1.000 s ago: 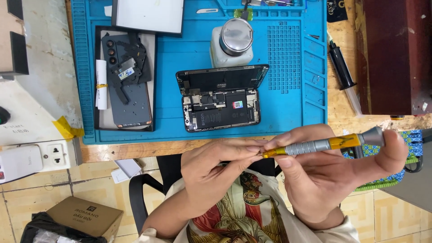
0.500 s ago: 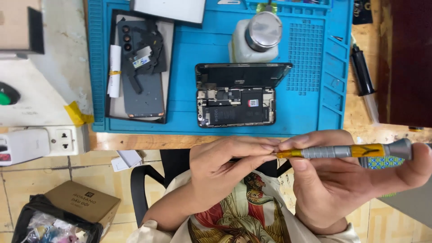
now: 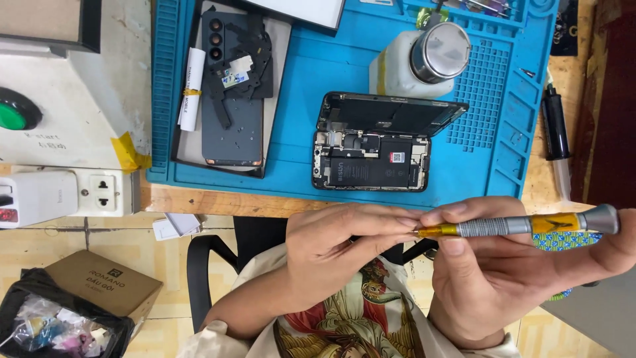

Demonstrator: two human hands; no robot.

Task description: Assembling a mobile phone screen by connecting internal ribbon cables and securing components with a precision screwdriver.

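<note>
Both hands meet at the screwdriver's tip.
Right hand (image 3: 503,278) stays clamped on the screwdriver (image 3: 523,227); left hand (image 3: 344,255) fingertips remain pinched together at its tip, below the opened phone (image 3: 374,152), which now sits lower in frame.

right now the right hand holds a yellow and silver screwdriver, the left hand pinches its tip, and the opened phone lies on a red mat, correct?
Not quite: the head view shows the mat is blue, not red. The rest holds: the right hand holds the yellow and silver screwdriver, the left hand pinches its tip, and the opened phone lies on that mat.

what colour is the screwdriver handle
Yellow and grey metal, on the screwdriver held in the right hand; head view.
</note>
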